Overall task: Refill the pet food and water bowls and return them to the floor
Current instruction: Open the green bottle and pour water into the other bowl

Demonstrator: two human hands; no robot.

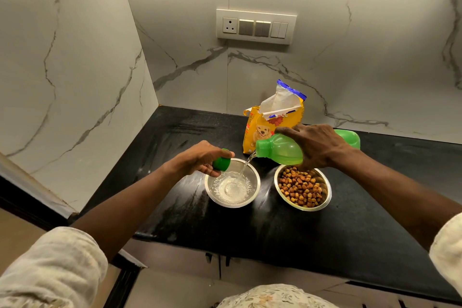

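Two steel bowls stand on the black counter (pixel 175 137). The left bowl (pixel 232 184) holds water, and a thin stream falls into it. The right bowl (pixel 303 189) is full of brown kibble. My right hand (pixel 316 146) grips a green plastic bottle (pixel 280 149), tipped on its side with the mouth over the left bowl. My left hand (pixel 200 157) holds the bottle's green cap (pixel 221 163) just above the left bowl's near-left rim.
An opened yellow pet food bag (pixel 268 117) stands behind the bowls against the marble wall. A switch panel (pixel 256 26) is mounted above it. Marble walls close the counter at the left and back. The counter's front edge runs below the bowls.
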